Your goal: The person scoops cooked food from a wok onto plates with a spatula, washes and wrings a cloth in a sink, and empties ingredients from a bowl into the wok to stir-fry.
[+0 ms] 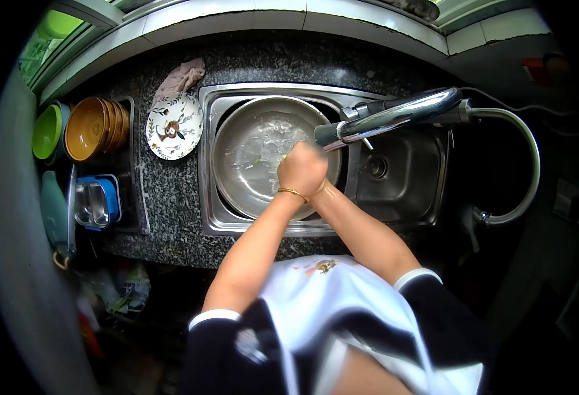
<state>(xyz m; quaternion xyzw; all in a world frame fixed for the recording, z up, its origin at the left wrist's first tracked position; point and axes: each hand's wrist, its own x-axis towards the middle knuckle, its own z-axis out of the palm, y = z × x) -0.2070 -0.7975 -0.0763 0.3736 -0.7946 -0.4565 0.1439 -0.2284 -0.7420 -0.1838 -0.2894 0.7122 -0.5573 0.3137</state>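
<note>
My left hand (301, 172), with a gold bracelet at its wrist, is closed and lies over my right hand (320, 189). The two are pressed together, so the right fingers are mostly hidden, and I cannot make out whether anything is between them. Both are above the right side of a large round metal basin (237, 187), just below the faucet spout (327, 135). Rippling water (260, 148) with small bits in it covers the basin's bottom. The basin sits in the left bowl of a steel double sink (212, 220).
Beside the sink stand a patterned plate (174, 126) and a pink cloth (183, 76). Further left are stacked orange bowls (87, 128), a green bowl (46, 131) and a blue-rimmed metal container (95, 202). The faucet neck (408, 112) arches over the right sink bowl (401, 178).
</note>
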